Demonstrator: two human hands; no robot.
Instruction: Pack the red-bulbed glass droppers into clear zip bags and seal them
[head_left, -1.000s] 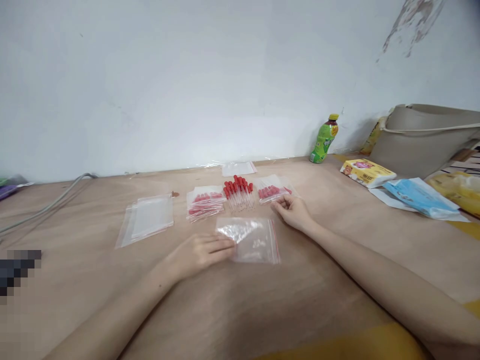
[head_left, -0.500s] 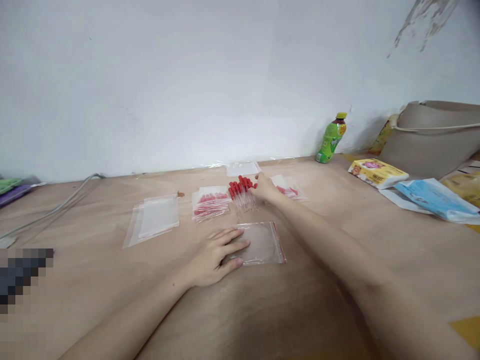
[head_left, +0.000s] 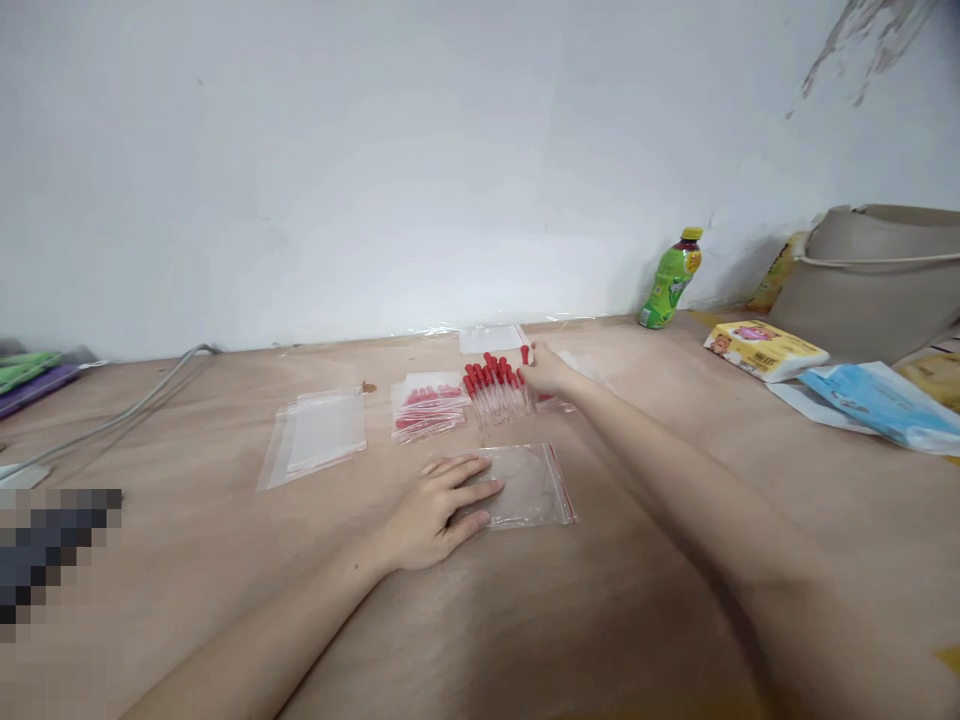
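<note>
My left hand [head_left: 442, 512] lies with fingers spread on the left part of a clear zip bag [head_left: 529, 485], which is flat on the table with its red-lined seal to the right. Beyond the bag is a heap of droppers [head_left: 491, 385] with red bulbs and clear stems. At the right side of that heap, my right hand [head_left: 546, 370] is closed on one dropper [head_left: 525, 354]; its red bulb stands above the fingers. Left of the heap sits a stack of filled bags [head_left: 429, 410] with red bulbs inside. Another bag [head_left: 585, 366] is partly hidden behind my right hand.
Flat bags [head_left: 326, 430] are stacked at left, and another bag [head_left: 491, 340] lies by the wall. On the right are a green bottle [head_left: 671, 280], a yellow tissue pack [head_left: 765, 348], a blue packet [head_left: 885, 400] and a grey bin [head_left: 862, 290]. A cable [head_left: 142, 400] crosses the left side.
My right hand has drawn slightly right from the heap, with one dropper's red bulb now apart from the others. My left hand stays on the bag. The view has shifted slightly.
</note>
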